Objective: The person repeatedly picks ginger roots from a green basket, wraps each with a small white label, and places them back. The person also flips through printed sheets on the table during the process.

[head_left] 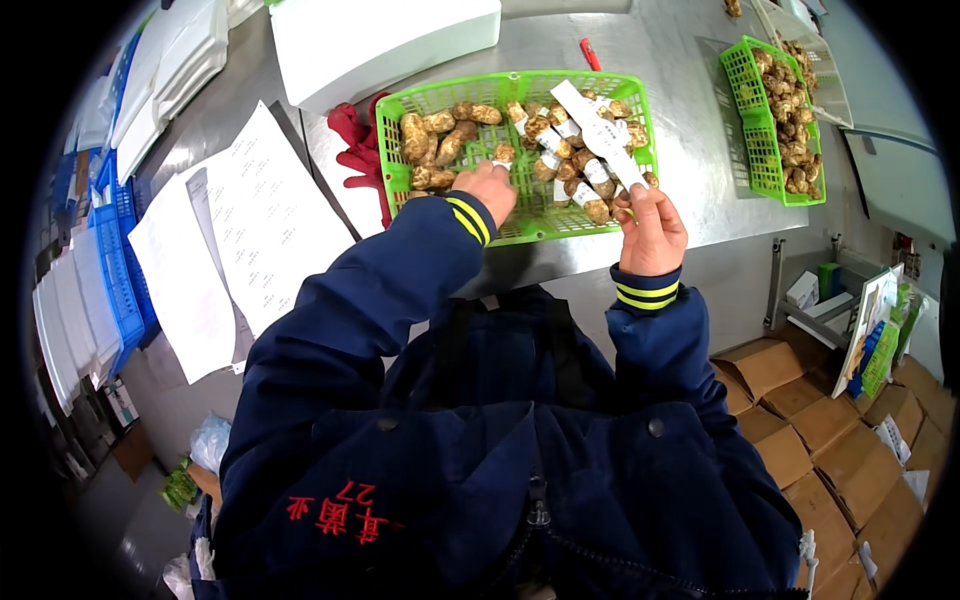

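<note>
A bright green plastic basket of brown mushrooms stands on the metal table in front of me. Bare mushrooms lie in its left part; in its right part are several mushrooms wrapped with white paper bands. My left hand reaches over the near rim, closed around a white-banded mushroom whose top shows beyond the fingers. Between thumb and fingers, my right hand pinches the lower end of a long white paper strip with print on it. The strip slants over the banded mushrooms.
Printed white sheets lie left of the basket, with dark red gloves beside it. Behind are a white foam box and a red pen. Another green basket of mushrooms stands at right. Cardboard boxes sit below right.
</note>
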`<state>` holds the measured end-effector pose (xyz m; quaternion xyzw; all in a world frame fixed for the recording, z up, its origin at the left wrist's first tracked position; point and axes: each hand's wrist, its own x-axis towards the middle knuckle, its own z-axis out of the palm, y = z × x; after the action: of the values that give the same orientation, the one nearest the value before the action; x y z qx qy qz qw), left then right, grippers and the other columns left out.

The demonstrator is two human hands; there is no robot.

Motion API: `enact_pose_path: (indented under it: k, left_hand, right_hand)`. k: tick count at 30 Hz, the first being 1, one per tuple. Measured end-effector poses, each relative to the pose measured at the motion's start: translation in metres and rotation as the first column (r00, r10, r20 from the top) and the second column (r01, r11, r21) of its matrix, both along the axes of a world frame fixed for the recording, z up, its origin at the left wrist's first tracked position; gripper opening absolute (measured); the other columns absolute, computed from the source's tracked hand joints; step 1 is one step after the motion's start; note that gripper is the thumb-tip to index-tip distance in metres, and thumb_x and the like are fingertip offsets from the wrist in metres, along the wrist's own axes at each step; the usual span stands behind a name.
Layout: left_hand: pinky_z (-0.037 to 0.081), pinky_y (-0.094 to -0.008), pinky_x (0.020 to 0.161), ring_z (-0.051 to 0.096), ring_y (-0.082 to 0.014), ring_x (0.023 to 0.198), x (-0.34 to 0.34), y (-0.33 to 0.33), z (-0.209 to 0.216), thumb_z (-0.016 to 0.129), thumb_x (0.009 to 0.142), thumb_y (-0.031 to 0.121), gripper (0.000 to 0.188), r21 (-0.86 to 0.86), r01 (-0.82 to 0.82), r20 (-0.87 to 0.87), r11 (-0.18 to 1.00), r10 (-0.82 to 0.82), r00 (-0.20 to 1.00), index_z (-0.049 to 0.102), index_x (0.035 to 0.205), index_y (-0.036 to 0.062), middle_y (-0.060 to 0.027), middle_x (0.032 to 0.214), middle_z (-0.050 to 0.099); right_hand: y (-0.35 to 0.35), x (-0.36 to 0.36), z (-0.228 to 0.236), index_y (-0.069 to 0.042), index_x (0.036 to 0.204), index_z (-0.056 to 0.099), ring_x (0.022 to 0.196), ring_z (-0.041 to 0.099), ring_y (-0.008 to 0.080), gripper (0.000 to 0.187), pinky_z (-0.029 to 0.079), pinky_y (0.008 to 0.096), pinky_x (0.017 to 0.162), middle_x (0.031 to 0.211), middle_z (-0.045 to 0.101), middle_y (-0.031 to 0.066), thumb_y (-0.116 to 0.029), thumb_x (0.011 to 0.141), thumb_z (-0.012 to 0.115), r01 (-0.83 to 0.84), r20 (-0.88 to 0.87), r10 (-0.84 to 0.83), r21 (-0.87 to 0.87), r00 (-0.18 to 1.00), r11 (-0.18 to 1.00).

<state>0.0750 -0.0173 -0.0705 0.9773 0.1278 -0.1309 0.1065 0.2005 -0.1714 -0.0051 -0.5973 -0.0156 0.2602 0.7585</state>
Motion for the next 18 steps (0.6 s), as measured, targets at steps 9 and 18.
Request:
enact_pose_path:
  k: [9, 18]
  left_hand:
    - [0.043, -0.0397, 0.075, 0.047, -0.0278, 0.091, -0.022, 0.014, 0.000, 0.066, 0.064, 0.012, 0.031, -0.315, -0.070, 0.178, 0.946, 0.132, 0.975, 0.058, 0.094, 0.0109, -0.0090, 0.092, 0.051]
    - [0.045, -0.0400, 0.078, 0.049, -0.0277, 0.097, -0.015, 0.011, -0.002, 0.067, 0.063, 0.014, 0.030, 0.021, -0.065, 0.016, 0.998, 0.065, 0.998, 0.063, 0.092, 0.0072, -0.0114, 0.096, 0.052]
  right_hand:
    - [0.000, 0.009, -0.001, 0.002, 0.087, 0.061, 0.065, 0.053, 0.0105, 0.012, 0.042, 0.0219, 0.059, 0.075, 0.060, 0.0052, -0.008, 0.081, 0.062, -0.083, -0.061, 0.090, 0.110, 0.994, 0.990]
    - [0.020, -0.016, -0.004, 0.000, 0.088, 0.061, 0.067, 0.055, 0.0114, 0.013, 0.041, 0.0225, 0.058, 0.075, 0.060, 0.0047, -0.011, 0.082, 0.061, -0.187, -0.108, 0.198, 0.107, 0.974, 0.977]
